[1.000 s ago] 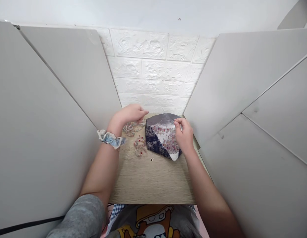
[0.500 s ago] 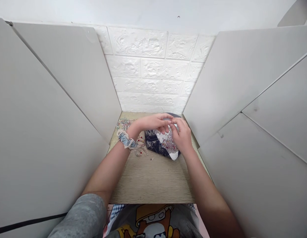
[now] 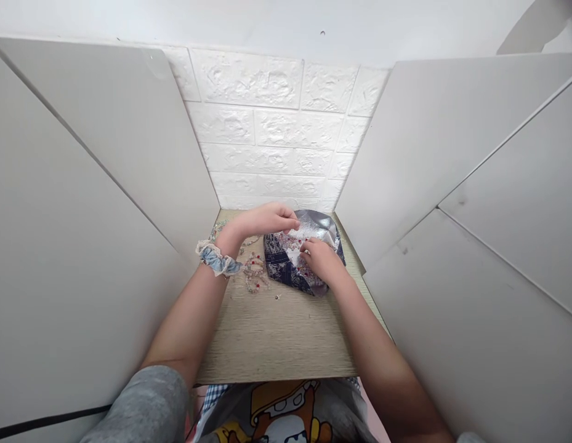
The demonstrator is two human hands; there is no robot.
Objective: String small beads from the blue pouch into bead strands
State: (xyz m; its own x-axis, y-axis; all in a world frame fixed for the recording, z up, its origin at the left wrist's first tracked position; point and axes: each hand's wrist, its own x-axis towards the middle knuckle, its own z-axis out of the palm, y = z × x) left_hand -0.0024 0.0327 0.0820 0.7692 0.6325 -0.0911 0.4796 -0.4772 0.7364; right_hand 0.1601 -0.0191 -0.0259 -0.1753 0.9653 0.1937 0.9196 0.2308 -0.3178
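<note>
Right hand (image 3: 323,261) seems pressed on the patterned pouch (image 3: 279,263), left hand (image 3: 267,220) loosely curled.

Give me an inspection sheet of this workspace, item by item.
Surface: wood-grain board, cloth and beads lying on it.
Job's things: navy patterned cloth with a silvery part, beads on it; bead strands to its left.
Clutter: loose bead on the board.
Hands: right hand on the cloth; left hand just above its edge, scrunchie on the wrist.
Cables: black cable, lower left.
Surroundings: white panels at both sides, brick-look wall ahead.
</note>
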